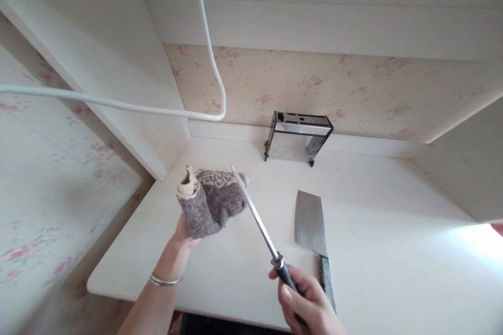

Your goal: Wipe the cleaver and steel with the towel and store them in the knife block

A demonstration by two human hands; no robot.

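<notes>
White desk (377, 272), floral wallpaper (263, 84) behind, left hand (185, 233) holding grey cloth (226, 201), right hand (306, 298) gripping sharpening rod (265, 233)

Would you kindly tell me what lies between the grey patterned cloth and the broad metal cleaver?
In the head view, a slim, black-handled silver rod in the right hand slants between the cloth and the cleaver.

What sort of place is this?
Probably a home kitchen, or a corner used like one: a cleaver lies on a white counter, what looks like a knife block stands behind it, and floral wallpaper suggests a home.
</notes>
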